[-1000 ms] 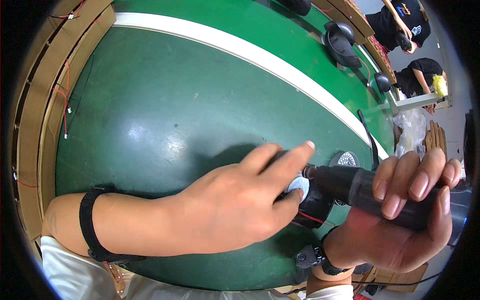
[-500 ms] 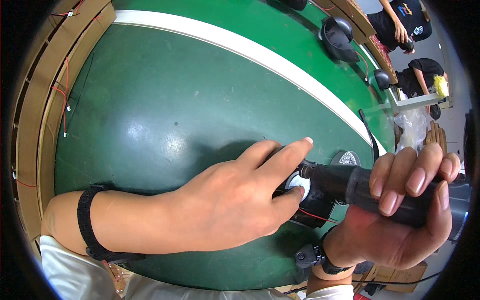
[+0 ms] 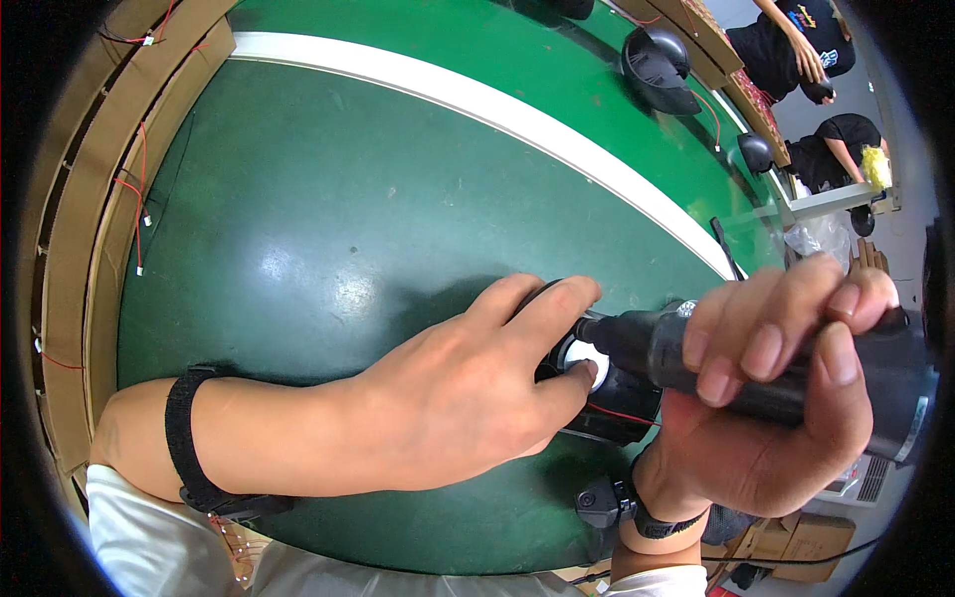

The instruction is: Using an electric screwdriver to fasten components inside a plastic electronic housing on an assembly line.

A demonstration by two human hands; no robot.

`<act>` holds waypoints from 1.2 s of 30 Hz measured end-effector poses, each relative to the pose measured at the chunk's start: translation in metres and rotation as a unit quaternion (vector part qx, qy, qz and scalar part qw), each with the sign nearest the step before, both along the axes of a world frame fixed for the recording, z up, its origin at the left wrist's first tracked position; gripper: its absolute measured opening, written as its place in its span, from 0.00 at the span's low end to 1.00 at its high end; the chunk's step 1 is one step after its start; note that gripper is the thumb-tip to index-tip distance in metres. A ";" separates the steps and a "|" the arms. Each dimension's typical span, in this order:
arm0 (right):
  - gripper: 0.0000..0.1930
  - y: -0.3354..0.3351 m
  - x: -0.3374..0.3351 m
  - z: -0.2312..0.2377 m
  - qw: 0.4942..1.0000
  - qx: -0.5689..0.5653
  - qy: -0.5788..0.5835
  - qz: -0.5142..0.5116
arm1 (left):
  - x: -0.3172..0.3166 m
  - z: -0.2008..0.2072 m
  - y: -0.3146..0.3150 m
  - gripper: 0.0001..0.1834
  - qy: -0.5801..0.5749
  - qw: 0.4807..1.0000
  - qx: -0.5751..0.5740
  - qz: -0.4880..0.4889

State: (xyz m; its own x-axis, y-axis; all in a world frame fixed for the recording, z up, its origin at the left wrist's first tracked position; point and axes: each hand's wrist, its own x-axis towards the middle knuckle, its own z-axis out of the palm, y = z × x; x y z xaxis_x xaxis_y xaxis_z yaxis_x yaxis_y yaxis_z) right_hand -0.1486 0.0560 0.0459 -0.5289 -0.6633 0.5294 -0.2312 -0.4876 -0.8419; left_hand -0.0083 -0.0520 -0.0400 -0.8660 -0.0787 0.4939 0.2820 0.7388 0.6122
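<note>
My left hand (image 3: 477, 388) grips a black plastic housing (image 3: 627, 393) against the green table, its thumb on a round white disc (image 3: 585, 360) set in it. Much of the housing is hidden under the fingers. A thin red wire (image 3: 619, 414) runs along its near side. My right hand (image 3: 771, 398) is wrapped round a thick black electric screwdriver (image 3: 667, 348), held almost level. Its narrow nose points left and meets the housing beside the white disc; the bit's very tip cannot be made out. Behind the screwdriver, a small round light plate (image 3: 686, 308) is mostly covered.
Cardboard strips (image 3: 95, 249) with red wires and white connectors line the left. Past a white rail (image 3: 477, 99), a brighter green surface carries a black domed housing (image 3: 659, 75). At the far right, two people in black hold dark parts near a clear plastic bag (image 3: 821, 237).
The screwdriver and my right hand have shifted slightly left, and the right fingers now sit differently on its body. The housing and my left fingers have moved a little left too.
</note>
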 end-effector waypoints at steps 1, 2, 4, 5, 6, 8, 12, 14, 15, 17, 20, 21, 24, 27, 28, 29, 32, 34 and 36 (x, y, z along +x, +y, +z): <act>0.10 -0.009 0.013 0.018 0.992 0.102 -0.013 -0.067 | -0.002 0.000 0.001 0.22 0.016 1.000 -0.002 0.005; 0.10 -0.011 0.013 0.021 0.991 0.112 -0.005 -0.070 | -0.003 0.002 0.003 0.19 0.033 0.999 -0.004 0.009; 0.10 -0.011 0.016 0.020 0.992 0.107 0.003 -0.064 | 0.000 0.004 0.002 0.20 0.020 1.000 -0.004 0.000; 0.10 -0.006 0.020 0.020 0.988 0.115 0.038 -0.094 | 0.003 0.007 0.002 0.20 0.005 1.000 0.004 -0.011; 0.11 -0.003 0.023 0.017 0.982 0.121 0.075 -0.123 | 0.006 0.008 0.007 0.20 0.008 1.000 -0.010 -0.005; 0.11 -0.004 0.020 0.006 0.999 0.006 0.038 -0.038 | 0.009 0.004 0.017 0.21 -0.001 1.000 0.030 -0.008; 0.13 0.066 -0.001 0.039 0.997 -0.054 0.029 -0.042 | 0.018 0.001 0.043 0.22 -0.017 0.999 0.029 0.000; 0.19 0.061 -0.023 0.050 0.979 -0.098 0.080 -0.163 | 0.013 0.010 0.011 0.22 -0.023 0.999 0.046 0.004; 0.20 0.067 -0.034 0.048 0.972 -0.086 0.069 -0.210 | 0.014 0.009 0.007 0.22 -0.028 0.999 0.040 0.004; 0.23 0.080 -0.058 0.049 0.933 -0.033 0.085 -0.349 | 0.012 0.015 0.007 0.23 -0.068 0.997 0.047 0.003; 0.22 0.094 -0.081 0.050 0.897 -0.023 0.130 -0.421 | 0.007 0.009 -0.004 0.26 -0.116 0.984 0.128 -0.039; 0.21 0.098 -0.087 0.050 0.856 -0.025 0.194 -0.479 | 0.001 0.008 -0.007 0.26 -0.120 0.985 0.122 -0.037; 0.18 0.092 -0.088 0.044 0.840 -0.059 0.210 -0.497 | -0.022 0.009 -0.041 0.28 -0.107 0.987 0.099 0.074; 0.18 0.090 -0.080 0.046 0.845 -0.066 0.211 -0.486 | -0.067 0.000 -0.111 0.27 -0.011 0.973 0.047 0.224; 0.18 0.091 -0.078 0.047 0.857 -0.034 0.212 -0.469 | -0.081 0.001 -0.140 0.27 -0.006 0.962 0.015 0.273; 0.19 0.097 -0.078 0.053 0.862 0.001 0.215 -0.459 | -0.103 0.005 -0.166 0.27 -0.001 0.950 -0.014 0.312; 0.20 0.083 -0.069 0.046 0.871 -0.010 0.204 -0.448 | -0.123 0.007 -0.242 0.26 -0.022 0.911 -0.069 0.405; 0.20 0.084 -0.067 0.048 0.867 -0.002 0.222 -0.447 | -0.138 0.011 -0.274 0.24 -0.051 0.891 -0.062 0.448; 0.20 0.089 -0.068 0.050 0.864 0.006 0.223 -0.451 | -0.152 0.009 -0.284 0.23 -0.101 0.863 -0.053 0.492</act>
